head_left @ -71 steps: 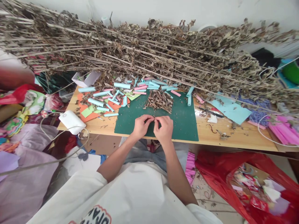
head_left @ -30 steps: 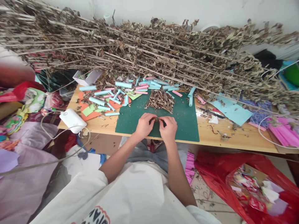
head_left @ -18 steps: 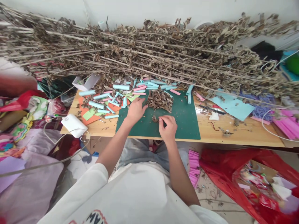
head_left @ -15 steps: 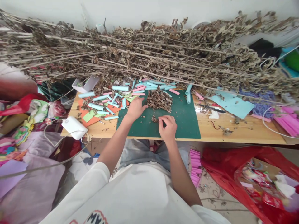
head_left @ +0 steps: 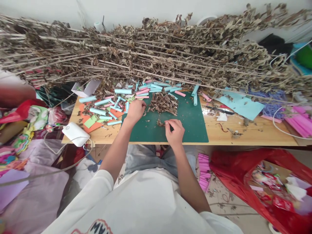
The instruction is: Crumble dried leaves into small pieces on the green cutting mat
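My right hand (head_left: 175, 131) pinches the edge of a small clump of dried leaves (head_left: 160, 123) low over the green cutting mat (head_left: 192, 130). Farther back on the mat lies a larger heap of dry brown leaves (head_left: 163, 103). To the left of that heap is my left hand (head_left: 136, 112), its fingers curled together over the mat's left part. What they hold, if anything, is too small to make out. Close beyond this hand lie rolled blue paper tubes (head_left: 123, 91) and pink paper tubes (head_left: 142, 91), several of each.
Long dried plant stalks (head_left: 136, 53) stretch across the back of the wooden table (head_left: 243, 133). A white power bank (head_left: 76, 134) with a cable sits at the left edge. Blue paper (head_left: 243, 105) and a black pen (head_left: 220, 110) lie to the right. A red bag (head_left: 231, 172) stands below.
My left hand has drawn slightly left, away from the leaf heap, and its fingers have closed. The right hand stays at the small clump. The whole view has shifted a little.
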`<control>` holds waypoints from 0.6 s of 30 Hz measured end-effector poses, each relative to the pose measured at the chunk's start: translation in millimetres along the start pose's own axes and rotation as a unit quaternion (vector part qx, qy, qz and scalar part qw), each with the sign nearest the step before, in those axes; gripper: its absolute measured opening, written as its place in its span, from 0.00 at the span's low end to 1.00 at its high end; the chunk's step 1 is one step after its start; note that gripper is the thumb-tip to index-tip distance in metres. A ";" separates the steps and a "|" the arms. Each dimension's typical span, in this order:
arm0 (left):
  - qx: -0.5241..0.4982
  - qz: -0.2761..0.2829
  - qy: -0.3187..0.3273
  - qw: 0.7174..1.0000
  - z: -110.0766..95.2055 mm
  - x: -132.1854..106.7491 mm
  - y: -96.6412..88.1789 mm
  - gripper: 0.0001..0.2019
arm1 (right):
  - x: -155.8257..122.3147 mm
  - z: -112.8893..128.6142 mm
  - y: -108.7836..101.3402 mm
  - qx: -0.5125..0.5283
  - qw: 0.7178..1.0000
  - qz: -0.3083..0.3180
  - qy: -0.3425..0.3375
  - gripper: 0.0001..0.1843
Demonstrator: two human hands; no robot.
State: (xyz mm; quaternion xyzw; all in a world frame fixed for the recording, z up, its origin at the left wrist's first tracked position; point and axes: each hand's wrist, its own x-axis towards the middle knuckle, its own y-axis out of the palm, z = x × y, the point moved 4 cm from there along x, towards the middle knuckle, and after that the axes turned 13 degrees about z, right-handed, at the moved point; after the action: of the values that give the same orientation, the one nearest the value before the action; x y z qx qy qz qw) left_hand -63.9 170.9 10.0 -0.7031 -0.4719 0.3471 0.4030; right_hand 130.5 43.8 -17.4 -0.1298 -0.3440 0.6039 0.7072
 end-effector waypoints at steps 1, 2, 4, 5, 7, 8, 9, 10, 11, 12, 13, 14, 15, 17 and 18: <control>0.018 0.012 -0.003 1.000 -0.5 -2.5 -2.4 0.12 | -0.2 -0.3 0.1 0.000 1.000 -0.001 0.000 0.11; 0.035 0.025 -0.006 0.999 -2.0 -5.2 -4.2 0.12 | -0.4 -0.6 0.2 0.000 1.000 -0.003 0.000 0.11; 0.065 0.045 -0.009 0.997 -7.1 -10.4 -5.4 0.14 | -0.7 -0.8 0.3 -0.001 1.000 -0.008 -0.003 0.11; 0.076 0.052 -0.009 0.996 -10.1 -12.5 -4.7 0.15 | -0.8 -0.7 0.2 0.000 1.000 -0.011 -0.006 0.11; 0.089 0.059 -0.004 0.994 -15.5 -14.5 -1.0 0.15 | -0.9 -0.3 -0.1 0.000 1.000 -0.015 -0.010 0.10; 0.089 0.061 0.000 0.994 -17.3 -14.5 1.7 0.16 | -0.8 -0.1 -0.5 0.000 1.000 -0.017 -0.012 0.10; 0.086 0.061 0.003 0.994 -18.2 -14.0 4.5 0.15 | -0.8 0.1 -0.8 0.000 1.000 -0.019 -0.013 0.10; 0.079 0.059 0.003 0.995 -18.3 -13.2 7.0 0.14 | -0.7 0.3 -1.0 0.000 1.000 -0.019 -0.014 0.10; 0.072 0.057 0.003 0.996 -17.6 -12.4 9.0 0.13 | -0.6 0.4 -1.2 -0.001 1.000 -0.019 -0.014 0.10; 0.064 0.053 0.001 0.997 -16.3 -11.8 10.2 0.12 | -0.6 0.5 -1.5 -0.001 1.000 -0.019 -0.014 0.10; 0.056 0.050 0.000 0.997 -14.5 -11.6 10.5 0.12 | -0.6 0.6 -1.7 -0.002 1.000 -0.020 -0.014 0.10; 0.049 0.045 -0.001 0.998 -12.3 -12.0 9.6 0.12 | -0.6 0.8 -2.1 -0.003 1.000 -0.021 -0.013 0.10; 0.043 0.039 -0.002 0.998 -9.6 -13.1 7.5 0.11 | -0.6 0.9 -2.5 -0.003 1.000 -0.024 -0.013 0.10; 0.036 0.020 -0.010 0.999 -2.8 -17.1 0.0 0.11 | -0.7 1.1 -3.5 -0.004 0.999 -0.033 -0.011 0.10; 0.034 0.009 -0.018 0.999 1.1 -19.6 -4.7 0.11 | -0.7 1.2 -3.8 -0.004 0.999 -0.036 -0.011 0.10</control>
State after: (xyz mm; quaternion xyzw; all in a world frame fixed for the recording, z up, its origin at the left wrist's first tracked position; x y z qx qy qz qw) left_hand -72.8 153.8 15.8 -0.6868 -0.4605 0.3790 0.4154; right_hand 132.6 41.9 -14.4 -0.1138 -0.3584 0.5781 0.7241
